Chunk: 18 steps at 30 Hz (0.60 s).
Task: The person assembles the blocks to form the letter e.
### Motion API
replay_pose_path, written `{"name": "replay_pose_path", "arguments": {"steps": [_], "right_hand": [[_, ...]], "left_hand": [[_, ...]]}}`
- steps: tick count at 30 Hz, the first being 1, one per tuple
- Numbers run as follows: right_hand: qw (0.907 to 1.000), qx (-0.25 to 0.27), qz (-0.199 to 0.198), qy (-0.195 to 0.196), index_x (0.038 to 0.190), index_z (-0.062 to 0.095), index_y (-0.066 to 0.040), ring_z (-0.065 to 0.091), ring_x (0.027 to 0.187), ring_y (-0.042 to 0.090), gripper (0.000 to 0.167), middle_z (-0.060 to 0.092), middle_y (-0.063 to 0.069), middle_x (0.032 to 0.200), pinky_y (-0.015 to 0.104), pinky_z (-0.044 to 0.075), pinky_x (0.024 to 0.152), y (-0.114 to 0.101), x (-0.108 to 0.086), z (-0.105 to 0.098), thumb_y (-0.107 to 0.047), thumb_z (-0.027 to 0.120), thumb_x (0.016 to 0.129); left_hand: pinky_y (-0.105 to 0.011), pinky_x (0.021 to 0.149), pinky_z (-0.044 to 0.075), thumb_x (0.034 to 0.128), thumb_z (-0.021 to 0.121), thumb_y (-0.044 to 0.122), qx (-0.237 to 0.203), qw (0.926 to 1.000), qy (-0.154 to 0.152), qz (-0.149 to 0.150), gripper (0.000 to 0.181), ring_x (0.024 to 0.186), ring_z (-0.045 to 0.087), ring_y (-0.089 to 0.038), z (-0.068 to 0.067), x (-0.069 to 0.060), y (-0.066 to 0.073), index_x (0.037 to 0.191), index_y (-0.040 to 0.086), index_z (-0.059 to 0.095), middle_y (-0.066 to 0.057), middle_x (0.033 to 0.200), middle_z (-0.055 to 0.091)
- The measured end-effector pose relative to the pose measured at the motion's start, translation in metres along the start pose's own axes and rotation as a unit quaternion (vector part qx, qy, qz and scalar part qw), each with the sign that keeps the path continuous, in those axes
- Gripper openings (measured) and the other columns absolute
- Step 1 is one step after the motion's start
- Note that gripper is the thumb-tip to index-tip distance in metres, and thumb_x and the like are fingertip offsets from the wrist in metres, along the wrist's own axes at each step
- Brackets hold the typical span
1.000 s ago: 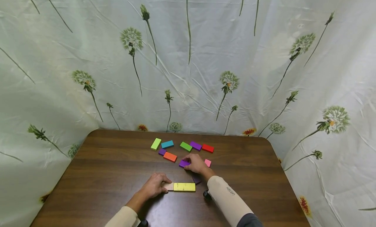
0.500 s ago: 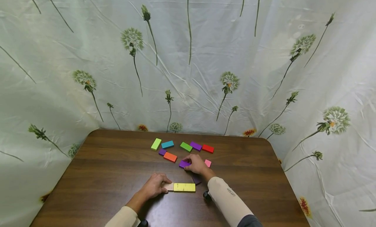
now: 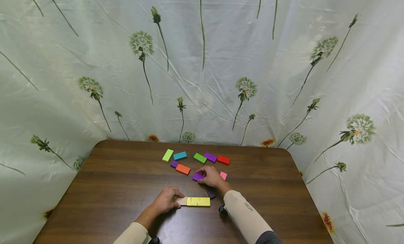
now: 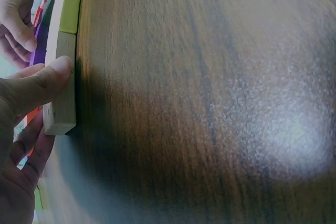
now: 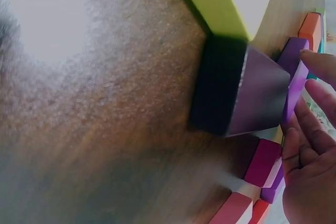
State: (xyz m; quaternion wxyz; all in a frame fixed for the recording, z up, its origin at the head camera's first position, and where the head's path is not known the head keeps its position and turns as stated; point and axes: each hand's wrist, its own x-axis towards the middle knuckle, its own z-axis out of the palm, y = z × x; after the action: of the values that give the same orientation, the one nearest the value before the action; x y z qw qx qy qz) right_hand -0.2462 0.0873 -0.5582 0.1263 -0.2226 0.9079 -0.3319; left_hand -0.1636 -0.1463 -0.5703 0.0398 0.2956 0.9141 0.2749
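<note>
White cloth (image 3: 202, 79) printed with dandelions hung behind a brown table (image 3: 126, 188). Cream sleeves (image 3: 243, 210) covered both forearms. The left hand (image 3: 166, 200) pinched the pale block (image 3: 182, 201) near the table's front, its thumb on the near side. The right hand (image 3: 211, 176), farther out, held the purple block (image 3: 197, 176) between thumb and fingers. The yellow block (image 3: 198, 202) met the pale one end to end, and the dark block (image 3: 211, 192) touched its far right corner. Beyond the hands lay the lime block (image 3: 167, 155), blue block (image 3: 180, 155), green block (image 3: 200, 157), red block (image 3: 223, 160) and orange block (image 3: 182, 169), with the partly hidden pink block (image 3: 223, 175) beside the right wrist
</note>
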Motion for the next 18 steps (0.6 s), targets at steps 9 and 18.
{"name": "replay_pose_path", "arguments": {"steps": [9, 18], "right_hand": [[0.9997, -0.002, -0.009, 0.025, 0.11, 0.067, 0.0, 0.06, 0.089, 0.02, 0.033, 0.067, 0.008, 0.099, 0.033, 0.049, 0.08, -0.014, 0.018, 0.004, -0.014, 0.076, 0.081], [0.9994, -0.034, 0.004, -0.002, 0.11, 0.067, -0.004, 0.058, 0.096, 0.019, 0.034, 0.063, 0.005, 0.101, 0.033, 0.046, 0.086, -0.029, 0.043, 0.016, -0.018, 0.078, 0.08]], "left_hand": [[-0.031, 0.072, 0.041, 0.0651, 0.085, 0.013, 0.0, 1.0, 0.001, 0.0, 0.03, 0.077, 0.058, -0.008, -0.002, 0.0, 0.0, 0.094, 0.007, 0.077, 0.005, 0.081, 0.066], [-0.031, 0.073, 0.042, 0.0666, 0.085, 0.014, 0.0, 1.0, -0.006, 0.001, 0.03, 0.078, 0.058, -0.008, 0.0, 0.001, 0.0, 0.095, 0.008, 0.077, 0.005, 0.082, 0.067]]}}
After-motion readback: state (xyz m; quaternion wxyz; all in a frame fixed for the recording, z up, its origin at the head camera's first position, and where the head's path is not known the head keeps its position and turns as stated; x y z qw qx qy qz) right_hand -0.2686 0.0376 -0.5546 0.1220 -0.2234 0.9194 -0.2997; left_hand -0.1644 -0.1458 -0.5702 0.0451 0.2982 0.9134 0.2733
